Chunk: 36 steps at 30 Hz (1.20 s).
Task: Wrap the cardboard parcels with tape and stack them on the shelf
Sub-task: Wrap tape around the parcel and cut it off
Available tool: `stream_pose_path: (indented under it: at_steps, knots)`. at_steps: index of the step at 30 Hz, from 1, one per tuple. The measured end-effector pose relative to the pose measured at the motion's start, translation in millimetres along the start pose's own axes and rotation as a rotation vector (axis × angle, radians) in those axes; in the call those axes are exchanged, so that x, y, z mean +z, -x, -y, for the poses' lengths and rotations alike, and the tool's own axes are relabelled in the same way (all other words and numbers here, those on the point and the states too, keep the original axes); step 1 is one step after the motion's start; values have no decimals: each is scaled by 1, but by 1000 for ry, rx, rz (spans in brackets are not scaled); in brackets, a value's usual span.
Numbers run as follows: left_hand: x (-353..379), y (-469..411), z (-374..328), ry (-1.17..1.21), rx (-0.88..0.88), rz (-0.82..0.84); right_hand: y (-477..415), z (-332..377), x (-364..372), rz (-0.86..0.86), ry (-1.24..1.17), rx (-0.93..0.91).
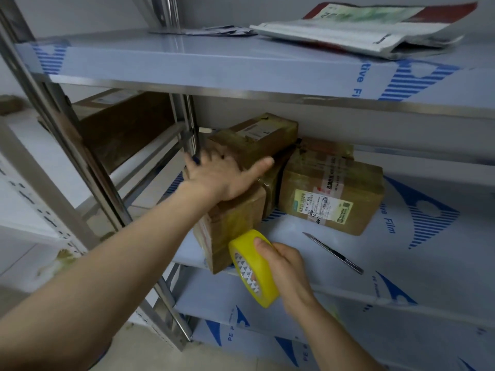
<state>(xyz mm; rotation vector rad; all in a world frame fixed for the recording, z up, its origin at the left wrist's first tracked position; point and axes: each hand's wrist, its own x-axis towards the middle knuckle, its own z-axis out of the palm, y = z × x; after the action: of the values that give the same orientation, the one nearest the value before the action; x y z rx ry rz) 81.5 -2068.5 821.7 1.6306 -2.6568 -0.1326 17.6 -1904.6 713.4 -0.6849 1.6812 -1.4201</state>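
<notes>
The left hand (222,178) lies flat with fingers spread on the front parcel (230,223), against the top parcel (254,140) behind it. Just below, the right hand (286,266) grips a yellow tape roll (257,274) that touches the front parcel's near face. A knife (332,253) lies on the shelf (401,258), right of that hand.

Left arm stretched out forward, forearm bare, wrist straight. Left grip (217,178) flat, fingers spread, thumb splayed to the right, palm pressed on a parcel (254,140). Right arm bent, lower and nearer the body. Right grip (284,266) curled round a tape roll (267,286), thumb on the outer face, fingertips inside the core.
</notes>
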Motion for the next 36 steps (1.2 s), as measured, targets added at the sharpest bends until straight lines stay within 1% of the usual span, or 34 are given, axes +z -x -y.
stream_pose_path:
  at_steps: [1,4,7,9,13,20,22,23,24,25,27,28,29,30,31,33,34,36]
  knots:
    - [8,7,-6,-17,17,25,-1,0,1,-6,3,5]
    - [15,10,-10,4,62,21,-3,2,1,-20,5,33]
    - [12,5,-2,35,21,50,-3,1,0,-17,15,33]
    - [11,3,2,14,8,-16,-2,2,0,-10,25,32]
    - [4,-11,6,-102,23,-189,0,5,0,-30,46,27]
    - [-1,-40,21,-21,80,-370,3,12,1,-27,84,41]
    - [-10,-39,20,38,73,-313,3,13,0,-28,90,50]
    - [-18,-36,20,87,67,-240,2,13,-1,-28,89,56]
    - [-27,-32,19,140,55,-120,0,13,-2,-30,83,64]
    - [-37,-25,19,168,60,38,0,13,-2,-31,77,73]
    - [-48,-12,18,44,124,326,-1,15,-1,-27,77,88]
    - [-47,-5,18,-47,149,412,0,16,0,-23,74,93]
    - [-40,3,21,-117,154,457,1,18,2,-17,62,102]
    - [-32,8,21,-147,152,457,2,20,3,-11,38,117]
    - [-25,11,21,-143,162,412,3,24,2,4,11,132]
    - [-19,15,23,-77,218,267,9,35,-1,61,-23,140]
    - [-23,17,25,-20,242,231,13,43,-5,88,-27,130]
    - [-34,17,32,181,241,273,24,64,-17,165,-26,81]
